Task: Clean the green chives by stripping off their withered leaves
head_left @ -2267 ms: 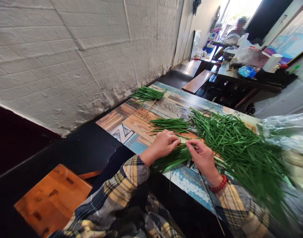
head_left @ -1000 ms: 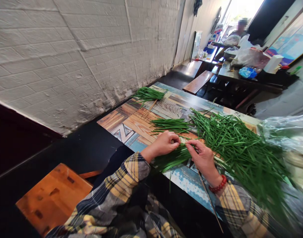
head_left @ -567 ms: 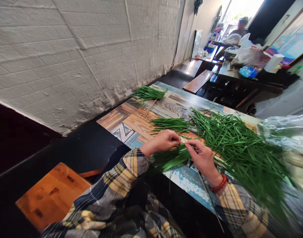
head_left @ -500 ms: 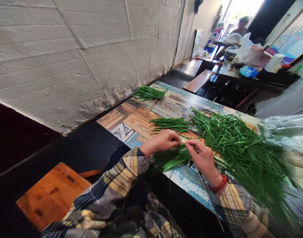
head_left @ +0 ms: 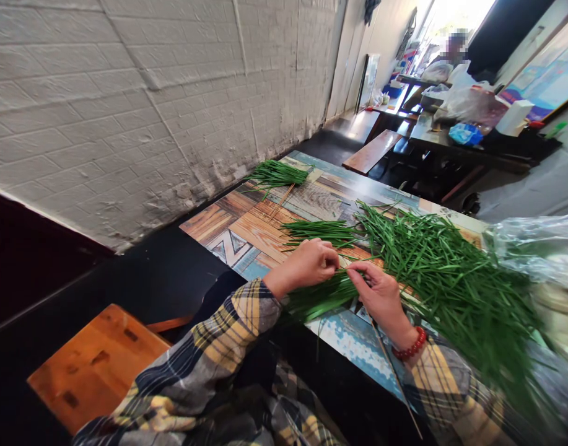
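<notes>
At near edge of bench (head_left: 344, 333): left hand (head_left: 314, 266) pinched, contents unclear; right hand (head_left: 381, 298) pinched, has stick (head_left: 395, 373). Steady it, pinch lightly.

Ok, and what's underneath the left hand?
Long green leaves show from beneath the left hand, near the edge of the patterned table. Whatever lies directly under the palm is covered.
</notes>
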The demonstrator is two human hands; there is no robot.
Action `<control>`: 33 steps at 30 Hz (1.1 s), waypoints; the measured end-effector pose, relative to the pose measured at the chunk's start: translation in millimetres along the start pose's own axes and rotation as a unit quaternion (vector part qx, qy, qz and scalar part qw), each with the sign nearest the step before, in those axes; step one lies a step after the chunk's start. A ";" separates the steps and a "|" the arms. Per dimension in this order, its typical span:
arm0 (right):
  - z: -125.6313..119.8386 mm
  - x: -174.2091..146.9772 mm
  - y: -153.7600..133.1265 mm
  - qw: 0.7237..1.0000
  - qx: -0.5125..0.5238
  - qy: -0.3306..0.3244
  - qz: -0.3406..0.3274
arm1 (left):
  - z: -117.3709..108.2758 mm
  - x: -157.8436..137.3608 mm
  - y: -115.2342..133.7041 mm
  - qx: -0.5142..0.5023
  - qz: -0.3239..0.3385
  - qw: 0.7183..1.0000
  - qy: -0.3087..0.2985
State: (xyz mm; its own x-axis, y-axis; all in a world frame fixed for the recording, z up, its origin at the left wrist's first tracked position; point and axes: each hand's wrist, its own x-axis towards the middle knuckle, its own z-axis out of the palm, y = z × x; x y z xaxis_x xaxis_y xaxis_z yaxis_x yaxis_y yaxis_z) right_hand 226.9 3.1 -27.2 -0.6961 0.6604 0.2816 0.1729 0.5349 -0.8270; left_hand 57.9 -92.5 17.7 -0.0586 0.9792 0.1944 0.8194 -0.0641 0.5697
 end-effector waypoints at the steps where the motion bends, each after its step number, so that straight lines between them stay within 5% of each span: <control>1: 0.1 0.3 0.2 1.000 0.001 0.002 0.006 | 0.8 -0.2 0.3 -0.016 -0.006 1.000 0.004; 8: 1.3 2.3 3.1 0.999 0.022 0.012 0.038 | 8.3 -6.0 2.4 -0.120 -0.044 0.992 0.008; 18: -0.1 2.3 -1.1 0.996 0.050 0.007 0.079 | 21.5 -3.8 4.6 -0.222 -0.070 0.969 0.087; 28: -0.9 3.6 -9.9 0.961 0.203 -0.007 0.187 | 31.2 3.9 -7.5 -0.261 -0.148 0.939 0.167; 33: -0.2 3.0 -11.5 0.964 0.175 -0.033 0.196 | 32.5 5.8 -6.1 -0.260 -0.158 0.938 0.167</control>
State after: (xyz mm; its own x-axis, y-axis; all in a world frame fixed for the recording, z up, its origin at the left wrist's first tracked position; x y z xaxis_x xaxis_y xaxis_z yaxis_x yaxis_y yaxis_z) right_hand 223.0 -1.0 -16.7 -0.6697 0.7347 -0.1079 0.1944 0.0333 -0.9803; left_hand 71.0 -80.1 -10.6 -0.4987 0.8553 0.1407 0.3478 0.0488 0.9363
